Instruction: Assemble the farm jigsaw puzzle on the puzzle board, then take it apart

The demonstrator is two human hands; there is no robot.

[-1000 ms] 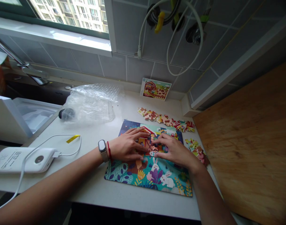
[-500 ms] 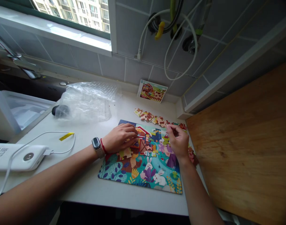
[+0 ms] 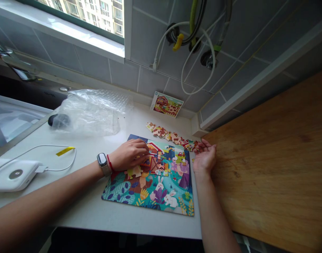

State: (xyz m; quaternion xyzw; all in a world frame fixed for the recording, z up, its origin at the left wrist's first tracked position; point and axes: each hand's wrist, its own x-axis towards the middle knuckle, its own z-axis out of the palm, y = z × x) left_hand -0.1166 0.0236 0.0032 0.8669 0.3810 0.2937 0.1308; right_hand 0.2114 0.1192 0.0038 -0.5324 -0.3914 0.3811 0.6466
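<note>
Left hand (image 3: 129, 154) rests half-curled on the jigsaw puzzle (image 3: 150, 196), grip indeterminate; right hand (image 3: 205, 157), open, palm up, empty, lies nearer the diagonal row of loose pieces (image 3: 171, 136).

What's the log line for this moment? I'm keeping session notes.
left hand: on jigsaw puzzle | right hand: open, palm up, beside puzzle | loose pieces: beyond puzzle

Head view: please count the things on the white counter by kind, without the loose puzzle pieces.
Colourful rabbit jigsaw puzzle board: 1
Farm picture card: 1
Clear crinkled plastic bag: 1
Dark rounded object under the bag: 1
White power bank: 1
White charging cable: 1
Yellow paper tag: 1
Total: 7
</note>
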